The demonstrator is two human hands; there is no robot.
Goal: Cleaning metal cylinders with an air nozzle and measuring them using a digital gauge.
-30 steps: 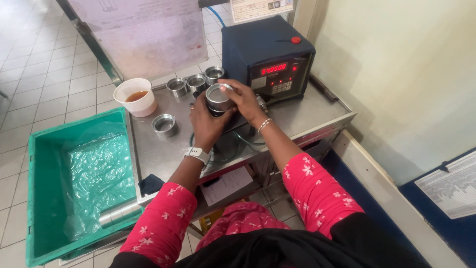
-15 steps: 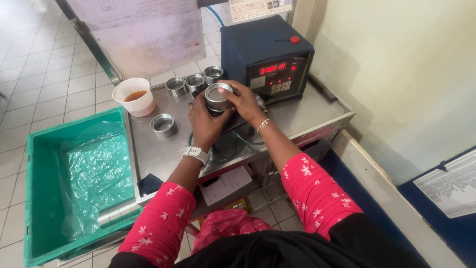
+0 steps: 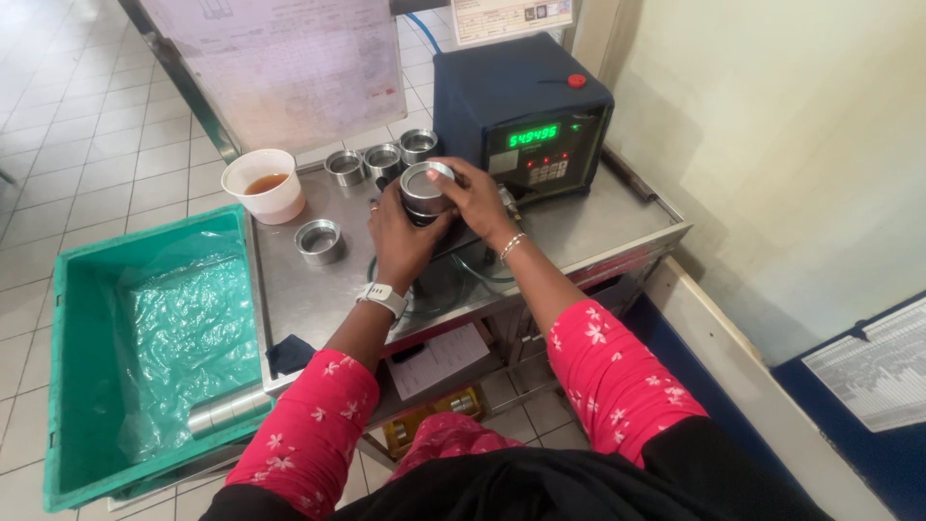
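left hand (image 3: 400, 232) and right hand (image 3: 473, 193) both clasp the metal ring (image 3: 425, 188), held up in front of the blue gauge box (image 3: 521, 116) | risk: probably slips, dropping onto steel table (image 3: 598, 227) | cup of brown liquid (image 3: 263, 185) near, could spill

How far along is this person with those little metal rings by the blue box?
One metal ring is in hand now, gripped by both the left hand and right hand in front of the blue machine. Three rings wait in a row behind, and one ring sits apart. A metal cylinder lies in the green crate. Which rings are finished cannot be told.
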